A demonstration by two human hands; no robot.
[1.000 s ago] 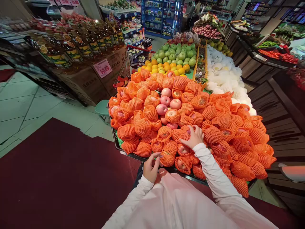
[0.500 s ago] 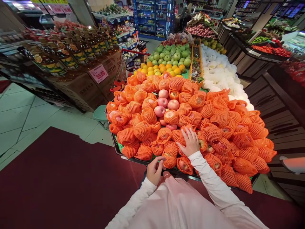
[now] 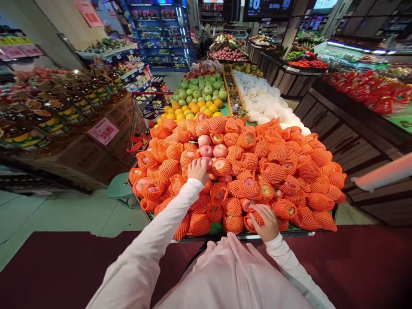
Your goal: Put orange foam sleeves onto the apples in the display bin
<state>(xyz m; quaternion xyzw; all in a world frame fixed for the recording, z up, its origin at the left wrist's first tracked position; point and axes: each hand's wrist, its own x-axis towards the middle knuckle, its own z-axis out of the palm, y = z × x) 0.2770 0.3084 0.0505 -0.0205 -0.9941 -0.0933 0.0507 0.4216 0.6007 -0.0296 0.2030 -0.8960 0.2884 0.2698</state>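
Note:
A heap of apples in orange foam nets (image 3: 273, 171) fills the display in front of me, with a few bare pink apples (image 3: 220, 151) showing in its middle. My left hand (image 3: 198, 171) reaches into the heap, its fingers bent over the edge of a bare apple beside the netted ones; no closed grip shows. Close to the near edge, my right hand (image 3: 268, 223) has its thumb and fingers apart against a netted apple (image 3: 249, 222). The fingertips partly hide what they touch.
Behind the heap lie oranges (image 3: 189, 110), green apples (image 3: 201, 88) and white-netted fruit (image 3: 262, 101). A shopping cart (image 3: 132, 128) and a green stool (image 3: 120, 187) stand at the left, near oil bottles (image 3: 67, 111). A pale pole (image 3: 383, 174) juts in at the right.
My left hand has moved forward from the near edge into the heap. My right hand has drawn back toward the near edge. The view has shifted, showing more on the right.

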